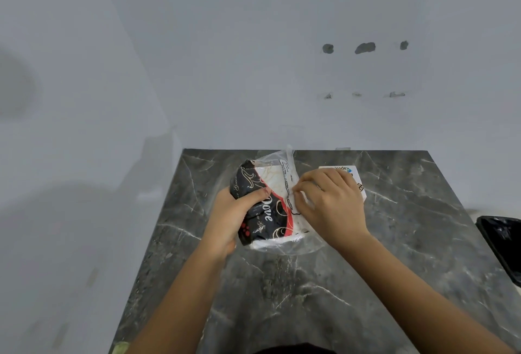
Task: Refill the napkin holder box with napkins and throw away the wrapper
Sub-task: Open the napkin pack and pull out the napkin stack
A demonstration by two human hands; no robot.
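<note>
Two bare forearms reach over a dark marble table (310, 297), where the left hand (228, 218) grips a napkin pack (265, 207), its long axis pointing away. Opposite, the right hand (329, 207) pinches its clear wrapper. Beyond that hand lies a white card (356, 176); farther right, a black-lined bin (503, 243).

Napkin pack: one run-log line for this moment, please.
stage: opening wrapper | left hand: gripping napkin pack | right hand: pinching clear wrapper | surface: marble table | holder box: not identifiable
</note>
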